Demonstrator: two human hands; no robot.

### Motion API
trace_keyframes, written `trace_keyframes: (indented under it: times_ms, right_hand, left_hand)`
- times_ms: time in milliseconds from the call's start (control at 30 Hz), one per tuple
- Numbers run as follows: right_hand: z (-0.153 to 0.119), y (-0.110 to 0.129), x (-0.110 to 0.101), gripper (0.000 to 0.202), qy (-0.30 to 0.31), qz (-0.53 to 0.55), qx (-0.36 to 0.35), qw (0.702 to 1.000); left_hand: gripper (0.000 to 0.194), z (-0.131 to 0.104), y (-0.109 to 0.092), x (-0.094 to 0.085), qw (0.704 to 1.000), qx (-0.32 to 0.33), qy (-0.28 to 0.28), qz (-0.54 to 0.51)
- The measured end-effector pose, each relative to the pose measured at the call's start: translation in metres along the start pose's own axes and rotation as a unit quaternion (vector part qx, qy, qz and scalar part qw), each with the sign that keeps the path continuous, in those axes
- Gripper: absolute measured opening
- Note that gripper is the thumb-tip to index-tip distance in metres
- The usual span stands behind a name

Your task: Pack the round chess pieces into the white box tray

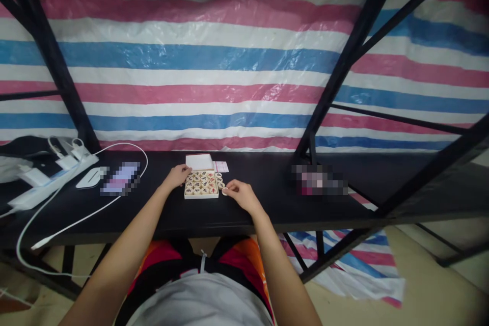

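A shallow white box (201, 196) lies open on the black table, filled with rows of round Chinese chess pieces (204, 185) with black or red characters. My left hand (178, 175) grips the upper left edge of the box with curled fingers; the fingertips partly hide that corner. To the right of the box, my right hand (242, 195) pinches one pale round Chinese chess piece (225, 191) between thumb and fingers, close to the tabletop. A few loose pieces (219, 178) lie against the box's right side. Behind it rests the white box lid (199, 162).
A pink-and-white card (221, 166) lies behind the box. On the left are a phone (121, 179), a white flat device (89, 178), and a power strip (49, 183) with white cables. A blurred object (319, 181) sits at right. Black metal posts (336, 76) frame the table.
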State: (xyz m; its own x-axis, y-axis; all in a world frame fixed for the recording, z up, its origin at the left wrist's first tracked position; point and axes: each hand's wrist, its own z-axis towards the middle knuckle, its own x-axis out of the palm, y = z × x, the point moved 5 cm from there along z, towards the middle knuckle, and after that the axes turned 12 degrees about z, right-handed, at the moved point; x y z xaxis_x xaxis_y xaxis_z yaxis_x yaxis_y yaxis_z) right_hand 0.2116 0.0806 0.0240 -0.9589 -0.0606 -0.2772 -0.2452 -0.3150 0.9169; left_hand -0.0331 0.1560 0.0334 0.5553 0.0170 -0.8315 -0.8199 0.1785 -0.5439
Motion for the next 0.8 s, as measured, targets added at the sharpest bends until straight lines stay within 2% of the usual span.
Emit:
trace_keyframes:
  times_ms: [133,267,433,567,700,800]
  right_hand:
    - [-0.011,-0.007,-0.003,0.022,-0.045,-0.116,-0.01,0.992]
    - [-0.012,-0.004,0.003,0.025,-0.023,-0.208,-0.038,0.977]
    - [-0.02,0.021,0.01,0.026,-0.053,-0.222,-0.134,0.964]
    - [-0.018,0.042,0.035,0.025,0.001,-0.239,-0.194,0.951]
    - [-0.008,0.048,0.063,0.02,0.048,-0.277,-0.17,0.945]
    - [-0.004,0.05,0.069,0.017,0.057,-0.281,-0.143,0.947]
  left_hand:
    - [0.026,-0.001,0.0,0.0,1.0,-0.004,0.0,-0.004]
    - [0.026,-0.003,-0.002,-0.001,1.0,-0.006,0.005,-0.016]
    - [0.026,-0.004,-0.004,-0.002,1.0,-0.007,0.005,-0.01]
    - [0.026,-0.003,-0.002,-0.001,1.0,-0.009,0.002,-0.006]
    - [0.025,-0.003,-0.001,0.001,1.0,-0.014,0.003,-0.013]
    - [0.025,-0.003,-0.001,0.001,1.0,-0.011,0.001,-0.011]
